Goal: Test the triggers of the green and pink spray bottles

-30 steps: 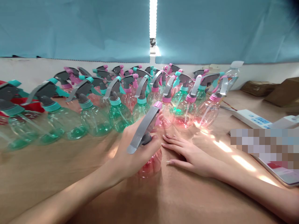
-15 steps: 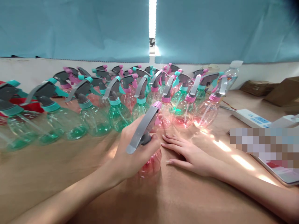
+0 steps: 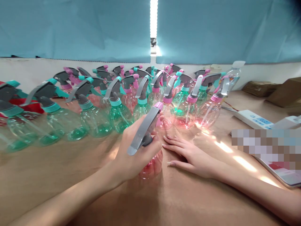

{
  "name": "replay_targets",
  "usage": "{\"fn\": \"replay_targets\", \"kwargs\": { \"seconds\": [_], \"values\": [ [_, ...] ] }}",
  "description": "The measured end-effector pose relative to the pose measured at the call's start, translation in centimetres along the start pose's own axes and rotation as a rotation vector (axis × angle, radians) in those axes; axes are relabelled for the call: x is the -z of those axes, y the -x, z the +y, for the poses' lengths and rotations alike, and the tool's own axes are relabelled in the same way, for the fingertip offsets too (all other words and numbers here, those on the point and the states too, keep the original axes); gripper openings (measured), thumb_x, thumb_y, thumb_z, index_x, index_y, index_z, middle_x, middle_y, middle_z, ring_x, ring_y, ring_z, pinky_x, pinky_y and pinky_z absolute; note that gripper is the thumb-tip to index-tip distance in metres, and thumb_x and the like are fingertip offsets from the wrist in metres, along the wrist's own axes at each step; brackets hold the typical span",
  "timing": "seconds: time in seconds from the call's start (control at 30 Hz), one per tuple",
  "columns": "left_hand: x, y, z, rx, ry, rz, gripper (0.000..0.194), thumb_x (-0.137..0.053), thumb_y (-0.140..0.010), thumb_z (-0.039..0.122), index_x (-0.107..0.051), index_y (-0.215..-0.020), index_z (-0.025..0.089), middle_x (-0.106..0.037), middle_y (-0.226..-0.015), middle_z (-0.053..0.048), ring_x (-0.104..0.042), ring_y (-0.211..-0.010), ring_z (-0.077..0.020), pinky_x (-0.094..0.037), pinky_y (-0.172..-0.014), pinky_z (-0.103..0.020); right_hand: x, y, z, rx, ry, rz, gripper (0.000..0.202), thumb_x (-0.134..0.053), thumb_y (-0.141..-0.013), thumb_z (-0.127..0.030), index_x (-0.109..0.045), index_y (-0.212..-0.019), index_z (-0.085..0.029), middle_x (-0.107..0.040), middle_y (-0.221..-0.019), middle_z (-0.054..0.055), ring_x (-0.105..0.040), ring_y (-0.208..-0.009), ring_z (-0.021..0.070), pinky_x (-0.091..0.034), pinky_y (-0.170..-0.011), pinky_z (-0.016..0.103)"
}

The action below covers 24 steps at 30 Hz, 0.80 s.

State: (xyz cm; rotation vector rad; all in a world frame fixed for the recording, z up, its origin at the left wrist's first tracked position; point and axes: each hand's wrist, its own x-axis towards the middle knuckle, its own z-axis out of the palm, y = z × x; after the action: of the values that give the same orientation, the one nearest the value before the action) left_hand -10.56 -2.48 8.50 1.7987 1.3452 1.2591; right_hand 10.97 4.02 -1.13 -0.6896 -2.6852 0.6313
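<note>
My left hand (image 3: 136, 150) is wrapped round the neck of a pink spray bottle (image 3: 151, 166), which stands upright on the brown table (image 3: 188, 201). The grey trigger head with its pink nozzle rises above my fingers and points away from me. Most of the bottle's neck and trigger is hidden by the hand. Just right of the bottle, my right hand (image 3: 188, 153) lies flat on the table with its fingers stretched out, holding nothing. Beyond both hands stands a row of spray bottles, among them a green one (image 3: 119, 117) and a pink one (image 3: 187, 113).
More spray bottles crowd behind the front row. At the right are a clear plastic bottle (image 3: 235, 73), a white power strip (image 3: 254, 118), a phone-like device (image 3: 288, 179) partly blurred out, and brown boxes (image 3: 285, 94). A blue curtain (image 3: 70, 28) hangs behind.
</note>
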Motion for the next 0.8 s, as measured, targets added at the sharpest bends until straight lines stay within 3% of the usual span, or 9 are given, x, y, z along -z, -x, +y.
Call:
{"fn": "replay_targets", "kwargs": {
  "seconds": [0.13,0.33,0.67,0.8],
  "values": [
    [0.0,0.0,-0.1,-0.011,0.003,-0.006,0.016,-0.053,-0.078,0.012,-0.042,-0.081,0.024,-0.035,-0.07,0.007,-0.031,-0.052,-0.0098,-0.03,-0.049,-0.025,0.0,0.0,0.0,-0.002,0.013,-0.008,0.064,-0.052,-0.096,-0.055,-0.046,-0.147,-0.017,-0.035,-0.157,0.014,-0.029,-0.146,0.0318,-0.028,-0.117,0.056],
    [0.0,-0.1,0.0,-0.046,-0.024,0.001,0.034,-0.052,-0.075,0.008,-0.046,-0.105,0.025,-0.039,-0.073,0.007,-0.034,-0.053,-0.0097,-0.034,-0.052,-0.025,-0.1,0.0,0.2,0.005,0.041,-0.009,0.065,-0.051,-0.095,-0.057,-0.047,-0.147,-0.018,-0.035,-0.157,0.013,-0.028,-0.147,0.0305,-0.028,-0.118,0.055],
    [0.1,-0.3,1.1,-0.024,-0.049,0.029,0.022,-0.053,-0.072,0.011,-0.038,-0.079,0.025,-0.033,-0.065,0.008,-0.031,-0.052,-0.011,-0.03,-0.05,-0.026,0.0,0.0,0.0,0.008,0.029,-0.006,0.064,-0.049,-0.097,-0.057,-0.048,-0.146,-0.016,-0.035,-0.157,0.014,-0.028,-0.147,0.0306,-0.028,-0.118,0.055],
    [0.2,-0.3,1.0,-0.028,-0.074,0.035,0.019,-0.052,-0.073,0.014,-0.039,-0.08,0.025,-0.034,-0.064,0.008,-0.033,-0.051,-0.0112,-0.032,-0.05,-0.026,0.0,0.0,0.1,0.012,0.03,-0.002,0.063,-0.049,-0.097,-0.057,-0.047,-0.146,-0.017,-0.035,-0.157,0.013,-0.028,-0.147,0.0302,-0.028,-0.118,0.054]
  ]
}}
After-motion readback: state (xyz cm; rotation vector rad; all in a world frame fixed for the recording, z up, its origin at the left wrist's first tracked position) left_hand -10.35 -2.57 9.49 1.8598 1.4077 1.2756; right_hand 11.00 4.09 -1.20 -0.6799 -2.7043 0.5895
